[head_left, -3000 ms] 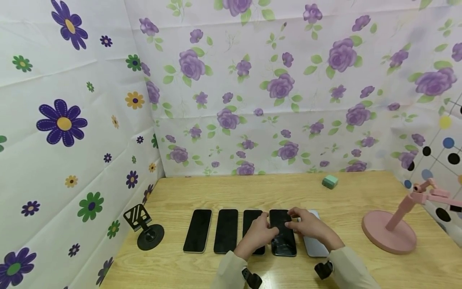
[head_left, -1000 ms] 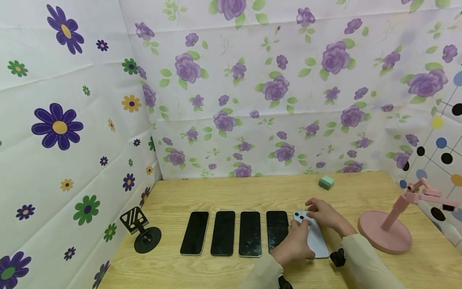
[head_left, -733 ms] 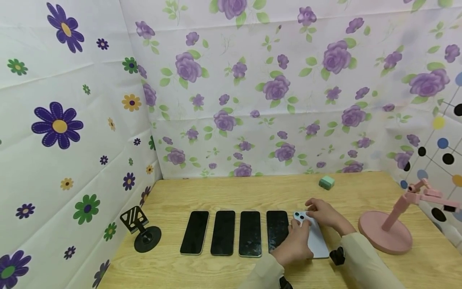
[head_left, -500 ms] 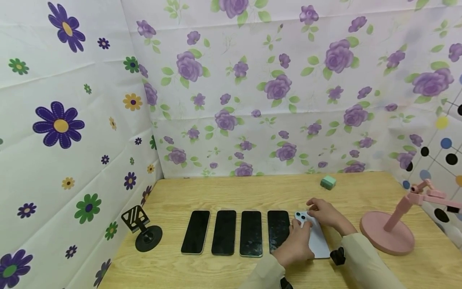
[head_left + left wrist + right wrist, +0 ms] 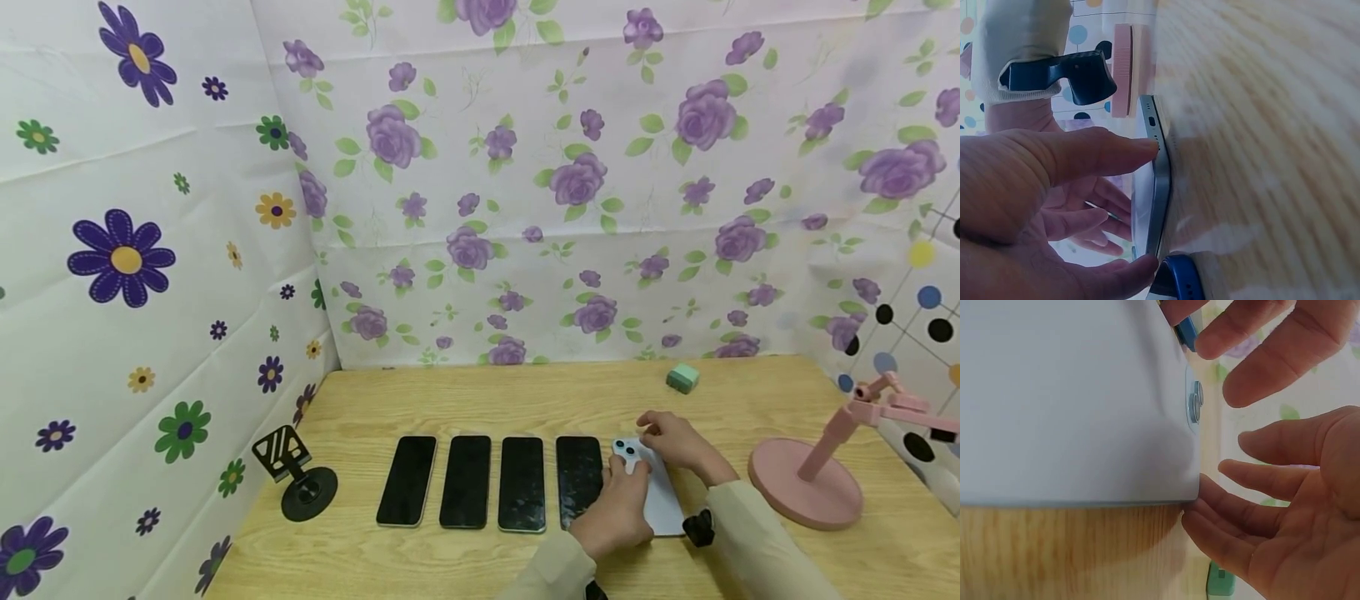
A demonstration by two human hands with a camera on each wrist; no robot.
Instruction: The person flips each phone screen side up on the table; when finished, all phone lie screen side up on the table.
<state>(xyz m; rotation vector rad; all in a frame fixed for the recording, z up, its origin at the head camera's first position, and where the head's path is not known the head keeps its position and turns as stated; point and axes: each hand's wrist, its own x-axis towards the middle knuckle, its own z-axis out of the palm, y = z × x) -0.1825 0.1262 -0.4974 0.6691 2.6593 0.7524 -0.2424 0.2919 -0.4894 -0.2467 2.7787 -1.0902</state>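
Note:
A pale blue phone [image 5: 663, 502] lies back up on the table at the right end of a row, its camera lenses at the far end. My left hand [image 5: 617, 508] reaches over its left side. In the left wrist view the thumb [image 5: 1129, 155] touches the phone's near edge by the charging port, and another fingertip is at the corner. My right hand [image 5: 677, 440] is at the far right corner; in the right wrist view its lower fingers [image 5: 1222, 540] touch that corner, with the thumb apart from it. Beside the left hand, a black-screened phone [image 5: 577, 475] lies face up.
More face-up phones [image 5: 465, 482] continue the row leftward, side by side with narrow gaps. A black folding phone stand [image 5: 309, 493] is at the left. At the right stands a pink stand [image 5: 806, 483] with an arm. A small green block [image 5: 682, 377] sits at the back.
Three seconds ago both hands were at the neighbouring black-screened phone; they have since moved right to the pale blue phone. Over the last second the hands hardly move; only the head view shifts slightly.

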